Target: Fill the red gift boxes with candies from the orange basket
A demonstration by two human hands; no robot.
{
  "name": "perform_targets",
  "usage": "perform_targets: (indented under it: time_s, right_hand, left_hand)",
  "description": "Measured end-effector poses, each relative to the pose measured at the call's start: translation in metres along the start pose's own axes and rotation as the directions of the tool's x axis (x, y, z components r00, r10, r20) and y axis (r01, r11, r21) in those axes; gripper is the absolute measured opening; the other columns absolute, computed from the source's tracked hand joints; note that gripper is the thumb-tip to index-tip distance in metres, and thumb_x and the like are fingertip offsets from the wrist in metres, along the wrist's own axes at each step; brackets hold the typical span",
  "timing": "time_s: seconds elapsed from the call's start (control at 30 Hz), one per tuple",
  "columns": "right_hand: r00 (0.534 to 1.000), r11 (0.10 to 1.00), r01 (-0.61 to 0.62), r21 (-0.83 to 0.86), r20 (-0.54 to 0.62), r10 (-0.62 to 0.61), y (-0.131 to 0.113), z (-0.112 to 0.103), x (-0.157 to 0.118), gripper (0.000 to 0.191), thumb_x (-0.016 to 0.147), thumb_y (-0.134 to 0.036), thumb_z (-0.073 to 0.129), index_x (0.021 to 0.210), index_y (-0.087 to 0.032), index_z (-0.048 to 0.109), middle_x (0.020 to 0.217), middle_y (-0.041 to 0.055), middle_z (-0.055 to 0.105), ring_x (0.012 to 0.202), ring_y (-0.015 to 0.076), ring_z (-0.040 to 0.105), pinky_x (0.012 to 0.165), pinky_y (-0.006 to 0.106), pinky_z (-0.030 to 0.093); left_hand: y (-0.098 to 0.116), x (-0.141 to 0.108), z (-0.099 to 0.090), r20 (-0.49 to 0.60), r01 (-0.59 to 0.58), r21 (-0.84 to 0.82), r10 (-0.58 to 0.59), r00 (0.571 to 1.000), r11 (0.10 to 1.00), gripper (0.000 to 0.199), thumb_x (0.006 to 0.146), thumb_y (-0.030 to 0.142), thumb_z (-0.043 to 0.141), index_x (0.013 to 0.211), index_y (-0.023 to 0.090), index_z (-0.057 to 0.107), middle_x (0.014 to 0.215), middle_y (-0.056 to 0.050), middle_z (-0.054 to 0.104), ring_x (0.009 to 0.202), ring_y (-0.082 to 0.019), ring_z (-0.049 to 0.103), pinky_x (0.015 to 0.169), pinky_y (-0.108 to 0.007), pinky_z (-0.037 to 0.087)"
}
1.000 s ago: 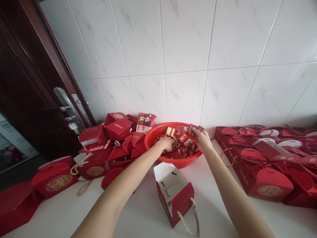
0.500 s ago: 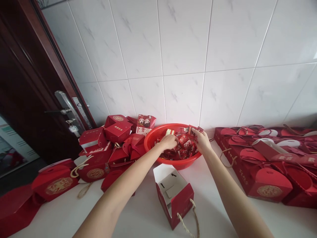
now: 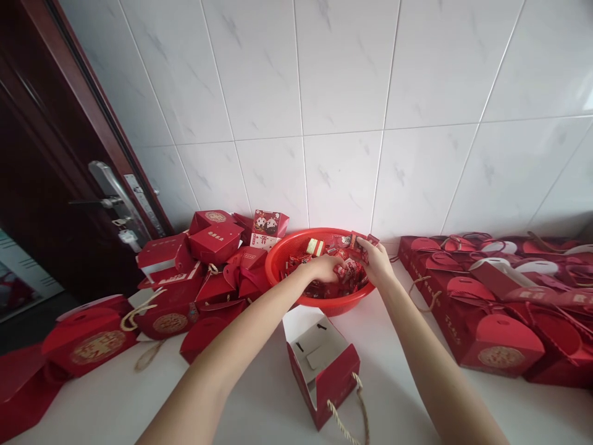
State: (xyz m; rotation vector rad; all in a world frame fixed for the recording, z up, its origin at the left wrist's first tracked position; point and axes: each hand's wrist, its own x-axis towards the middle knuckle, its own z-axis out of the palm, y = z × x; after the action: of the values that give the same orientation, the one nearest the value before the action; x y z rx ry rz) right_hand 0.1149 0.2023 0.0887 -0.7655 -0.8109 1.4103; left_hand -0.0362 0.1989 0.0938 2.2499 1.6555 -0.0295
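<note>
A red plastic basket [image 3: 278, 262] holds many small red candy packets [image 3: 349, 272]. My left hand [image 3: 327, 269] is down among them, fingers curled; its fingertips are partly hidden by the packets, so its grip is unclear. At the basket's right rim, my right hand [image 3: 377, 262] is closed on small red-wrapped packets [image 3: 365, 242] that stick up between thumb and fingers. A pale yellow-and-white packet [image 3: 315, 247] lies at the back of the basket. In front, between my forearms, stands an open red gift box [image 3: 319, 364] with a white inside and a twisted rope handle [image 3: 343, 420].
Red gift boxes [image 3: 215, 238] are heaped on the left, some with rope handles. Rows of red boxes [image 3: 495, 334] stand close together on the right. Behind is a tiled wall [image 3: 343, 173]; a dark door [image 3: 50, 154] with a metal handle is at the left. Everything rests on a white tabletop [image 3: 393, 395].
My left hand has shifted slightly right and deeper among the packets. My right hand stays at the basket rim with its packets. The view has moved a little.
</note>
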Motion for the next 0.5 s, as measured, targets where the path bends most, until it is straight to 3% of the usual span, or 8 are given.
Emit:
perform_targets:
  time_s: [0.2, 0.27, 0.33, 0.4, 0.5]
  right_hand:
    - [1.000, 1.000, -0.003, 0.000, -0.015, 0.003, -0.001, 0.001, -0.001, 0.015, 0.069, -0.020, 0.075, 0.069, -0.019, 0.061, 0.065, -0.0029, 0.069, 0.060, 0.0126, 0.066, 0.055, 0.022, 0.058]
    - [1.000, 1.000, 0.003, -0.003, -0.009, -0.003, -0.001, 0.001, -0.001, 0.016, 0.069, -0.021, 0.076, 0.069, -0.020, 0.060, 0.065, -0.0030, 0.069, 0.061, 0.0133, 0.067, 0.057, 0.023, 0.059]
    - [1.000, 1.000, 0.011, -0.006, -0.001, -0.011, -0.001, 0.002, -0.002, 0.017, 0.069, -0.022, 0.076, 0.070, -0.020, 0.059, 0.065, -0.0032, 0.068, 0.062, 0.0140, 0.068, 0.058, 0.024, 0.060]
    - [1.000, 1.000, 0.017, -0.008, 0.003, -0.017, 0.000, 0.002, -0.002, 0.018, 0.068, -0.023, 0.077, 0.071, -0.021, 0.059, 0.065, -0.0033, 0.068, 0.063, 0.0151, 0.069, 0.058, 0.025, 0.060]
    - [1.000, 1.000, 0.021, -0.010, 0.004, -0.020, 0.000, 0.001, -0.002, 0.018, 0.068, -0.023, 0.077, 0.071, -0.021, 0.060, 0.065, -0.0025, 0.069, 0.062, 0.0157, 0.068, 0.055, 0.025, 0.060]
  left_hand:
    - [-0.017, -0.007, -0.010, -0.177, 0.209, -0.061, -0.217, 0.960, 0.976, 0.028, 0.078, 0.015, 0.059, 0.103, 0.020, 0.070, 0.116, -0.012, 0.070, 0.107, -0.030, 0.067, 0.089, -0.036, 0.052]
    - [-0.019, -0.009, -0.012, -0.226, 0.222, -0.080, -0.234, 0.945, 0.972, 0.025, 0.079, 0.013, 0.058, 0.100, 0.018, 0.071, 0.121, -0.014, 0.069, 0.116, -0.031, 0.063, 0.094, -0.037, 0.050]
    - [-0.016, -0.010, -0.013, -0.245, 0.158, -0.094, -0.176, 0.953, 0.983, 0.031, 0.078, 0.010, 0.057, 0.104, 0.018, 0.072, 0.125, -0.012, 0.068, 0.121, -0.029, 0.060, 0.098, -0.034, 0.048]
    - [-0.008, -0.011, -0.013, -0.189, 0.043, -0.113, -0.064, 0.980, 0.993, 0.035, 0.077, 0.009, 0.058, 0.107, 0.020, 0.073, 0.121, -0.006, 0.072, 0.116, -0.023, 0.063, 0.097, -0.027, 0.048]
    - [0.004, -0.013, -0.007, 0.026, -0.064, -0.137, 0.068, 0.997, 0.989, 0.029, 0.070, 0.014, 0.068, 0.096, 0.023, 0.077, 0.100, 0.001, 0.077, 0.093, -0.019, 0.071, 0.083, -0.022, 0.053]
